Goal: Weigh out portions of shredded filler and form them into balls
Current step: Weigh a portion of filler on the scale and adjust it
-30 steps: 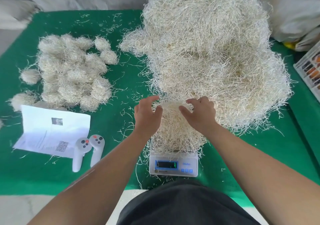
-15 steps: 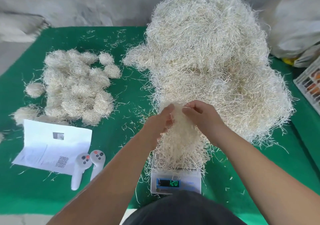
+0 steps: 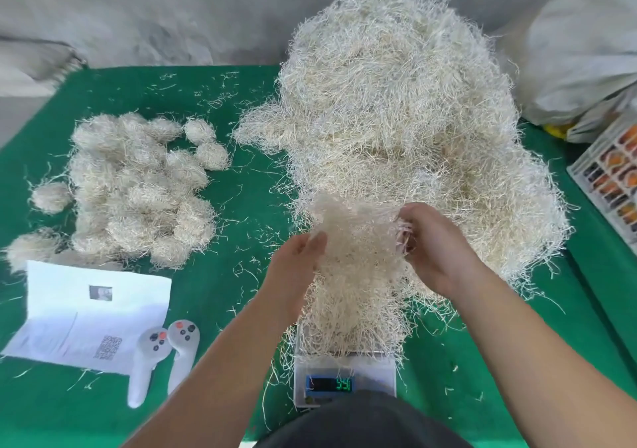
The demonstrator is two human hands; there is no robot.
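One digital scale [image 3: 344,373] stood at the near edge of the green table [image 3: 241,179], a portion of shredded filler [image 3: 355,296] piled on its platform. The left hand [image 3: 296,268] pinched the portion's top left side, and the right hand [image 3: 434,247] had its fingers curled round strands at the top right. One big heap of filler [image 3: 406,120] filled the far right of the table. Some twenty finished balls [image 3: 138,189] clustered near the left edge; the exact count could not be told. Two white controllers [image 3: 162,361] and one printed sheet [image 3: 89,313] lay at the near left corner. Half a second earlier the hands met over the portion; now they had spread apart, stretching it.
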